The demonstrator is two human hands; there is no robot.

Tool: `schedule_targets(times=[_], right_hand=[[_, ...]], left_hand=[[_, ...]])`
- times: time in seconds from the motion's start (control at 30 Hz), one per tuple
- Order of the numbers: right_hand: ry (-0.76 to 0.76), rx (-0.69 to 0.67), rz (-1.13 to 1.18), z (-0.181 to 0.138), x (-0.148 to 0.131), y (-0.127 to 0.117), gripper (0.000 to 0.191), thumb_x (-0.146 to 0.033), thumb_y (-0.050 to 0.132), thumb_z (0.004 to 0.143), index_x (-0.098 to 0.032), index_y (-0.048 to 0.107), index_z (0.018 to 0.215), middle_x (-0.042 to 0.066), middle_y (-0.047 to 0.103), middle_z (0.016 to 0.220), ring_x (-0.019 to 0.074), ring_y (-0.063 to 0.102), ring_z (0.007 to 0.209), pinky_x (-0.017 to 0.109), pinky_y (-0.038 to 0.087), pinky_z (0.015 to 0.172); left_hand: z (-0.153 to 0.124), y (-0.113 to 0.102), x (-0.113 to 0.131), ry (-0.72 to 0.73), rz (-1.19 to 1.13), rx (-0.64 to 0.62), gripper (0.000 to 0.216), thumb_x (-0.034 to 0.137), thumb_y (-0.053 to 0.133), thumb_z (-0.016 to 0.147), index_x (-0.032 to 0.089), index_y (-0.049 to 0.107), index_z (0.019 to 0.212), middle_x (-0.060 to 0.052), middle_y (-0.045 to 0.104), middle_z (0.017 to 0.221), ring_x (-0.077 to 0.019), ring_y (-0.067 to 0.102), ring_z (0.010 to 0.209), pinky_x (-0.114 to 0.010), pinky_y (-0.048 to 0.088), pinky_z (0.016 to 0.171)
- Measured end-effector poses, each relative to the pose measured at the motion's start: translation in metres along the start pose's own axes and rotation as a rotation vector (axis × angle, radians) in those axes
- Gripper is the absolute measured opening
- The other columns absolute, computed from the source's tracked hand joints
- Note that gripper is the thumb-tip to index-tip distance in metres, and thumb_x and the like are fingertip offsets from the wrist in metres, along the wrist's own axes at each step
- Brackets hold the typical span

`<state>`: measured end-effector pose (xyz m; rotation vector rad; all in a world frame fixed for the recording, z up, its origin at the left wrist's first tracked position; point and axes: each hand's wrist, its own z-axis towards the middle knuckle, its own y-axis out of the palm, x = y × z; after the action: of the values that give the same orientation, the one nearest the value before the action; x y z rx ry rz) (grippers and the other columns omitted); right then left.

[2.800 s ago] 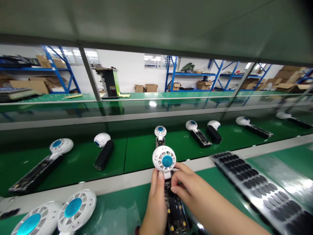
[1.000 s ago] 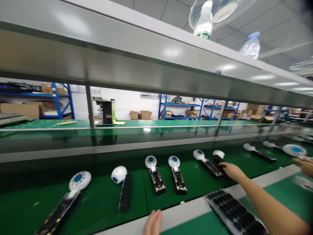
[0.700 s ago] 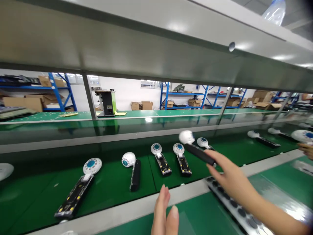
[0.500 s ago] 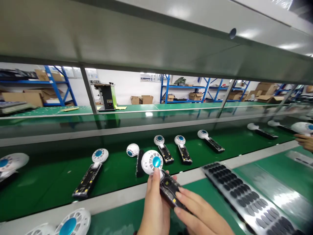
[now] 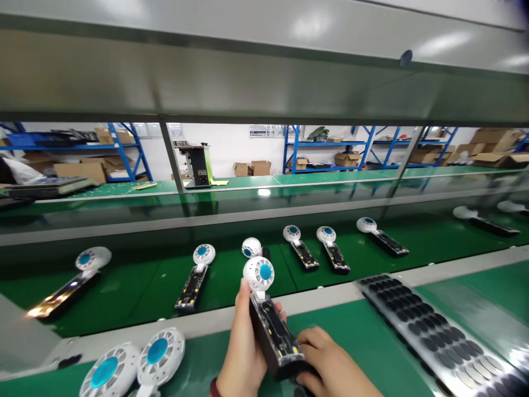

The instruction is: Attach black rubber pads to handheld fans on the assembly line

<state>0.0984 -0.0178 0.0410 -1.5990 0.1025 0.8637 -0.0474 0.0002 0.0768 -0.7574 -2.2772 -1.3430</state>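
Observation:
A handheld device point(image 5: 275, 331) with a round white vented head, a blue centre and a dark handle showing its circuit board is held upright and tilted above the bench. My left hand point(image 5: 246, 344) wraps round the handle from the left, its thumb just below the head. At the handle's lower right, my right hand point(image 5: 328, 361) is closed, fingers curled, with something dark between them that I cannot make out. Behind the held device, another like device point(image 5: 251, 248) lies on the green conveyor belt, partly hidden.
More such devices lie along the belt point(image 5: 140, 286); one at the left point(image 5: 66, 292) has lit lights. Two white heads point(image 5: 161, 358) rest at the near left edge. A sheet of black oval pads point(image 5: 430, 325) lies on the right. A metal shelf point(image 5: 248, 82) hangs overhead.
The view has turned to the left. The held device has swung more upright, its handle end towards me. My right hand has moved from the handle's face to its lower end and curled.

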Motion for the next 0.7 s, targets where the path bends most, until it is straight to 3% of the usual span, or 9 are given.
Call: schedule_targets(times=[0.17,0.33,0.43,0.53,0.63,0.7], right_hand=[[0.115,-0.077,-0.053,0.001,-0.01,0.002,0.023,-0.006,0.056,0.067,-0.022,0.067,0.079,0.002,0.063,0.091,0.0196,0.053,0.09,0.027,0.042,0.079],[0.141,-0.106,-0.075,0.004,-0.014,0.008,0.022,-0.005,0.052,0.066,-0.019,0.066,0.076,0.004,0.063,0.091,0.0213,0.051,0.091,0.028,0.041,0.078],[0.169,-0.107,-0.075,0.007,-0.014,0.01,0.024,-0.005,0.051,0.064,-0.018,0.065,0.077,0.005,0.062,0.091,0.0219,0.051,0.09,0.03,0.04,0.078],[0.203,-0.102,-0.051,0.009,-0.012,0.012,0.024,-0.005,0.052,0.06,-0.017,0.064,0.076,0.006,0.062,0.091,0.0234,0.051,0.091,0.032,0.04,0.078],[0.217,-0.089,-0.009,0.008,-0.009,0.013,0.022,-0.005,0.052,0.059,-0.017,0.062,0.075,0.005,0.062,0.087,0.0215,0.052,0.09,0.029,0.039,0.077],[0.21,-0.087,0.013,0.005,-0.008,0.015,0.019,-0.005,0.052,0.059,-0.018,0.06,0.071,0.004,0.062,0.084,0.0193,0.053,0.088,0.027,0.038,0.076]], left_hand=[[0.003,-0.007,-0.001,0.101,0.116,-0.031,0.027,0.037,0.064,0.073,0.018,0.054,0.09,-0.003,0.062,0.082,-0.0191,0.063,0.079,-0.034,0.053,0.07],[0.007,-0.008,-0.006,-0.017,0.066,0.012,0.032,0.039,0.065,0.071,0.014,0.054,0.09,-0.004,0.062,0.07,-0.0144,0.062,0.062,-0.03,0.053,0.064],[0.008,-0.009,-0.01,0.013,0.024,-0.011,0.03,0.035,0.067,0.07,0.015,0.053,0.087,-0.006,0.064,0.074,-0.0159,0.065,0.071,-0.025,0.052,0.068],[0.008,-0.011,-0.009,0.043,0.039,-0.049,0.03,0.038,0.064,0.073,0.014,0.056,0.088,-0.009,0.065,0.084,-0.0209,0.064,0.083,-0.031,0.052,0.075],[0.01,-0.011,-0.004,-0.04,0.032,-0.031,0.038,0.044,0.062,0.072,0.015,0.055,0.095,-0.011,0.064,0.096,-0.0276,0.064,0.086,-0.041,0.053,0.07],[0.012,-0.009,-0.001,-0.082,-0.014,-0.008,0.038,0.044,0.064,0.07,0.016,0.056,0.094,-0.009,0.064,0.094,-0.0276,0.064,0.082,-0.041,0.053,0.065]])
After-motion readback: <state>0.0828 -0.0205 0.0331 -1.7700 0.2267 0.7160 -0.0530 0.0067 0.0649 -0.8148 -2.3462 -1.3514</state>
